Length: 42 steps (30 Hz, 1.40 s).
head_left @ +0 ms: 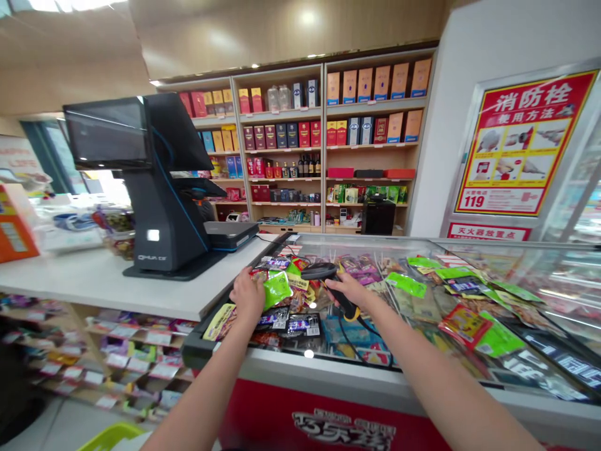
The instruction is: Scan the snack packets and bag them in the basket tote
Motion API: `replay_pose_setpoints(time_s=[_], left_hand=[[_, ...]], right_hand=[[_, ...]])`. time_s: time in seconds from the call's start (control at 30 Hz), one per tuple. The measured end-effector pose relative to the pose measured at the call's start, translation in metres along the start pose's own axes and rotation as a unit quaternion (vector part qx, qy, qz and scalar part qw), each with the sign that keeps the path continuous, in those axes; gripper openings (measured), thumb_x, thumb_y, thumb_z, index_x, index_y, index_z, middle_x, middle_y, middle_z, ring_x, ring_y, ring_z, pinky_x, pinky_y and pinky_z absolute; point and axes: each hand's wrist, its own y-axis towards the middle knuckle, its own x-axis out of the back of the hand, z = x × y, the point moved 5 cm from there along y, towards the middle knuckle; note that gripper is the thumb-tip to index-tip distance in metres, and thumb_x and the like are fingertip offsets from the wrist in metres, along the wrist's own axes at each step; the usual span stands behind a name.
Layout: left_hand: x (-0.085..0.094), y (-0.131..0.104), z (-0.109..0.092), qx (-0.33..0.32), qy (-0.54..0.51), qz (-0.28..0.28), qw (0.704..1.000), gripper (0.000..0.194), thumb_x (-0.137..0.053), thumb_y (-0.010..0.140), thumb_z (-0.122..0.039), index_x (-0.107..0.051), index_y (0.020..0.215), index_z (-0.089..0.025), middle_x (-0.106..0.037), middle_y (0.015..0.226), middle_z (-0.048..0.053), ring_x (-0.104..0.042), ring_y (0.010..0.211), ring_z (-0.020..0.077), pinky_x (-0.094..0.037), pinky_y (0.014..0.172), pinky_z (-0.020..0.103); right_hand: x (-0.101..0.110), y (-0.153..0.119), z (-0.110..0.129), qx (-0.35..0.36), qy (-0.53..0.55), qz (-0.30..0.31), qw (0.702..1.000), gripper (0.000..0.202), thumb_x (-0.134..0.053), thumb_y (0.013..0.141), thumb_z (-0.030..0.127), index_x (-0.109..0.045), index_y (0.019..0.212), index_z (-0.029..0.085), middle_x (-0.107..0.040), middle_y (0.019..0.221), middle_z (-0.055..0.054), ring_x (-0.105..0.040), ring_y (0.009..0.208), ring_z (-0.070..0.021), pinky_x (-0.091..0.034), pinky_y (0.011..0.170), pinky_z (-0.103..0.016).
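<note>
A black and yellow handheld scanner (345, 300) is in my right hand (348, 289), its dark head tilted over snack packets on the glass-topped freezer (300, 241). My fingers wrap its handle, and a black cable hangs from it. Farther left, my left hand (248, 294) touches the packets beside a bright green packet (277, 289); its fingers are bent, and whether they grip a packet is unclear. Dark packets (303, 324) and a yellow packet (220, 322) lie near my left hand. More green packets (406, 284) and a red packet (464, 326) lie to the right.
A black checkout terminal (164, 207) stands on the white counter (94, 282) at left. Snack shelves (154, 338) are below it. Behind the freezer are shelves of boxes (323, 147). A red poster (521, 147) hangs at right. A green basket rim (113, 433) shows bottom left.
</note>
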Motion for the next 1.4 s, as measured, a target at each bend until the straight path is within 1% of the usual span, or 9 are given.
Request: replay_pose_setpoints(time_s=[0.1,0.33,0.47,0.63,1.07,1.17,1.27,1.33,1.4], left_hand=[[-0.002,-0.012,-0.022,-0.074,0.059,-0.005,0.996,0.049,-0.036,0.088,-0.034,-0.043,0.132,-0.014,-0.036,0.144,0.016,-0.030,0.134,0.0287,-0.027,0.104,0.050],[-0.018,-0.044,-0.070,-0.213,0.128,0.135,0.959,0.078,-0.053,0.072,-0.064,-0.037,0.140,-0.029,-0.027,0.150,0.013,-0.012,0.138,0.0420,-0.008,0.104,0.067],[-0.007,-0.057,-0.050,-0.217,0.156,0.179,0.947,0.092,-0.062,0.061,-0.066,-0.031,0.142,-0.034,-0.022,0.152,0.011,-0.008,0.138,0.0433,-0.009,0.102,0.070],[-0.018,-0.063,-0.015,-0.200,0.178,0.269,0.925,0.093,-0.064,0.060,-0.062,-0.028,0.142,-0.037,-0.023,0.152,0.010,-0.010,0.139,0.0419,-0.022,0.097,0.070],[-0.067,-0.016,-0.050,-0.195,0.175,0.205,0.943,0.081,-0.055,0.070,-0.064,-0.032,0.141,-0.033,-0.032,0.148,0.013,-0.016,0.137,0.0411,-0.023,0.097,0.070],[-0.064,-0.015,-0.052,-0.197,0.185,0.181,0.946,0.078,-0.052,0.072,-0.064,-0.035,0.140,-0.030,-0.031,0.148,0.013,-0.020,0.137,0.0399,-0.020,0.099,0.070],[-0.047,-0.020,-0.062,-0.200,0.187,0.093,0.957,0.070,-0.049,0.075,-0.061,-0.043,0.136,-0.025,-0.030,0.148,0.014,-0.020,0.137,0.0390,-0.012,0.102,0.069],[-0.040,-0.029,-0.082,-0.223,0.160,0.047,0.961,0.060,-0.047,0.079,-0.055,-0.051,0.129,-0.023,-0.034,0.146,0.014,-0.022,0.137,0.0368,-0.009,0.106,0.064],[-0.045,-0.043,-0.115,-0.264,0.106,0.065,0.956,0.046,-0.045,0.083,-0.048,-0.058,0.120,-0.023,-0.043,0.141,0.012,-0.031,0.133,0.0328,-0.015,0.108,0.057]], right_hand=[[0.003,-0.002,0.001,0.000,-0.003,-0.010,1.000,0.042,-0.065,0.067,0.057,-0.051,0.072,0.018,-0.056,0.051,0.002,-0.050,0.039,-0.0103,-0.038,0.038,-0.020],[0.051,-0.019,-0.003,0.000,-0.011,-0.078,0.997,0.041,-0.066,0.065,0.056,-0.049,0.069,0.019,-0.056,0.050,0.002,-0.050,0.039,-0.0117,-0.040,0.040,-0.023],[0.092,-0.037,-0.011,-0.004,0.000,-0.140,0.990,0.041,-0.067,0.064,0.055,-0.050,0.069,0.019,-0.054,0.048,0.003,-0.049,0.038,-0.0115,-0.039,0.039,-0.023],[0.126,-0.039,-0.029,0.000,0.051,-0.222,0.974,0.039,-0.066,0.065,0.054,-0.052,0.072,0.018,-0.056,0.050,0.001,-0.049,0.039,-0.0109,-0.039,0.039,-0.022],[0.138,-0.053,-0.043,0.022,0.138,-0.251,0.958,0.043,-0.065,0.065,0.056,-0.050,0.077,0.018,-0.056,0.053,0.003,-0.050,0.040,-0.0098,-0.038,0.038,-0.020],[0.142,-0.053,-0.040,0.025,0.120,-0.269,0.955,0.043,-0.066,0.064,0.056,-0.049,0.075,0.019,-0.055,0.052,0.003,-0.050,0.039,-0.0101,-0.039,0.038,-0.021],[0.148,-0.053,-0.034,0.041,0.111,-0.289,0.950,0.043,-0.065,0.063,0.058,-0.048,0.072,0.019,-0.054,0.050,0.003,-0.049,0.038,-0.0106,-0.038,0.037,-0.021],[0.155,-0.055,-0.027,0.061,0.120,-0.304,0.943,0.044,-0.065,0.063,0.059,-0.049,0.073,0.019,-0.054,0.049,0.003,-0.050,0.039,-0.0109,-0.039,0.038,-0.021],[0.164,-0.059,-0.021,0.073,0.132,-0.317,0.937,0.043,-0.067,0.062,0.058,-0.050,0.073,0.019,-0.054,0.050,0.003,-0.050,0.039,-0.0111,-0.040,0.039,-0.022]])
